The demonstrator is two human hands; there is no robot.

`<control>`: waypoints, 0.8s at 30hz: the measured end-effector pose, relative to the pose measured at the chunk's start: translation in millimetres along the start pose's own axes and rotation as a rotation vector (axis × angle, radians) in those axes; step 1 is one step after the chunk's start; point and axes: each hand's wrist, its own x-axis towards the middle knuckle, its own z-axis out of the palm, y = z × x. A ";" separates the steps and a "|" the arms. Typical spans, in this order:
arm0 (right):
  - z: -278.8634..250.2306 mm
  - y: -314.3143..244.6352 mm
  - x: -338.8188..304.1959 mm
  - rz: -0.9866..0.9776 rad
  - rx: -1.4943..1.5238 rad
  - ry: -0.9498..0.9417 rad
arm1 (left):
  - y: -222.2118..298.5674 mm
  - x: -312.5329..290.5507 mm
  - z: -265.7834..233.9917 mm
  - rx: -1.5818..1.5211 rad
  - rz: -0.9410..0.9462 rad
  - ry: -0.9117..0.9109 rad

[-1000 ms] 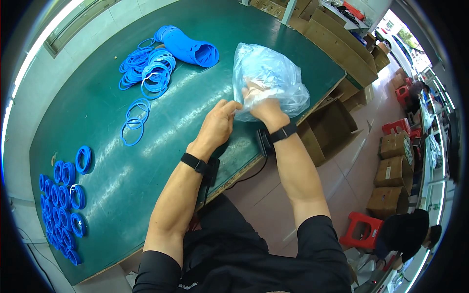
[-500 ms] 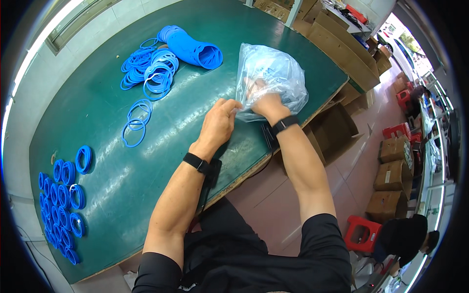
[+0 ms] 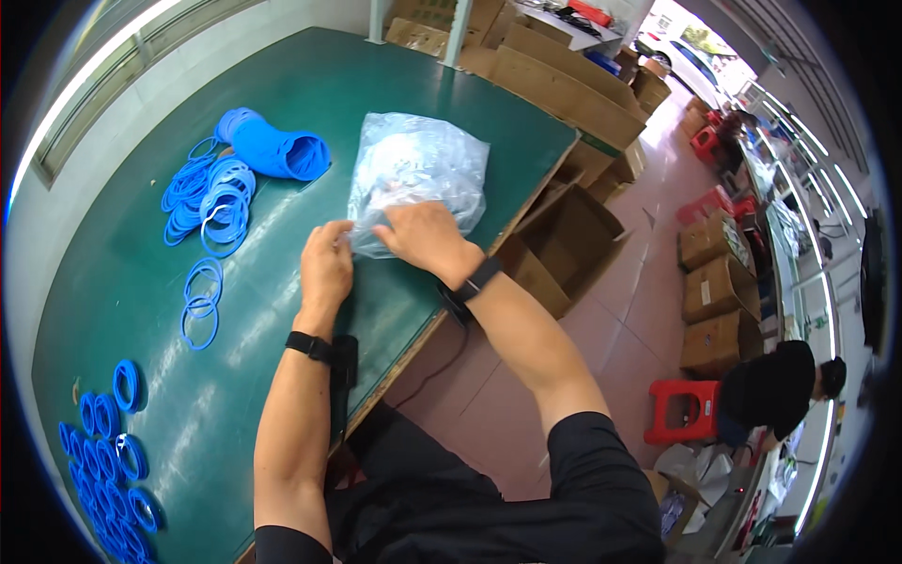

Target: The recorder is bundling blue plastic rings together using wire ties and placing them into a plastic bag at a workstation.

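Observation:
A clear plastic bag (image 3: 427,155), bulging with contents I cannot make out, lies on the green table. At its near left corner my left hand (image 3: 326,268) is closed, fingertips pinching the edge of the plastic. My right hand (image 3: 427,235) lies over the near side of the bag with curled fingers closed on the film; its fingertips are partly hidden. Left of the bag rests a thick roll of blue rings (image 3: 282,150). Beside that roll spreads a heap of loose blue rings (image 3: 188,193), and a few single rings (image 3: 202,287) trail nearer to me.
Several small bundles of blue rings (image 3: 108,461) stand at the table's (image 3: 254,404) near left. Cardboard boxes (image 3: 564,89) sit beyond the right edge, with an open carton (image 3: 573,240) below. Across the aisle are a red stool (image 3: 681,412) and a seated person (image 3: 770,385).
My right hand has come out of the bag and now grips its near side from outside. The left hand still holds the corner. The whole view has swung right.

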 end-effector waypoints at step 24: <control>67.7 1.3 38.3 -0.158 0.022 0.086 | 107.9 -231.3 -206.6 0.016 -0.147 -0.041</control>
